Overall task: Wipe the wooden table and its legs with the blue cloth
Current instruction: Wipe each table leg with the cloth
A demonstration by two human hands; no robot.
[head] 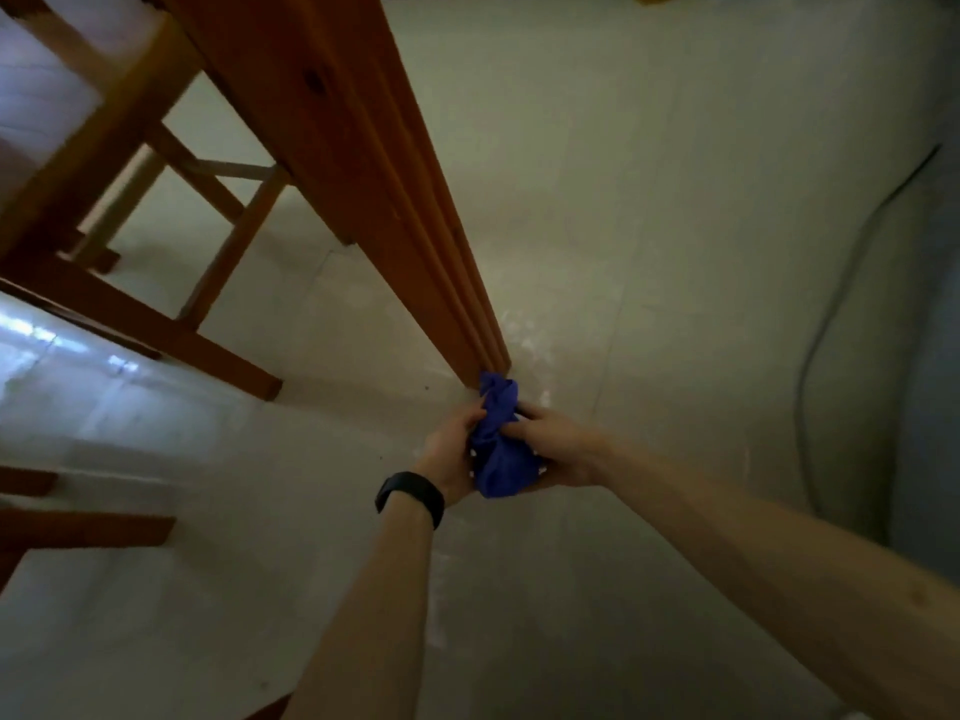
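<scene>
- Both hands are down by the floor (649, 241), bunching the blue cloth (500, 452) between them.
- The left hand (451, 452), the one with a black wristband (410, 497), has its fingers curled into the cloth's near side. The right hand (558, 444) pinches it from the other side.
- Just beyond the fingertips, the top of the cloth touches the foot of the wooden table leg (384, 189).
- My guess is that this leg is at the end of its wipe, or the cloth is being regathered there.
- The tabletop is out of view, so I can't tell whether it has been wiped.
- No other table legs are clearly visible. The wooden chair (171, 324) stands well off to the left of the left hand.
- Pale smudges show on the floor near the right hand.
</scene>
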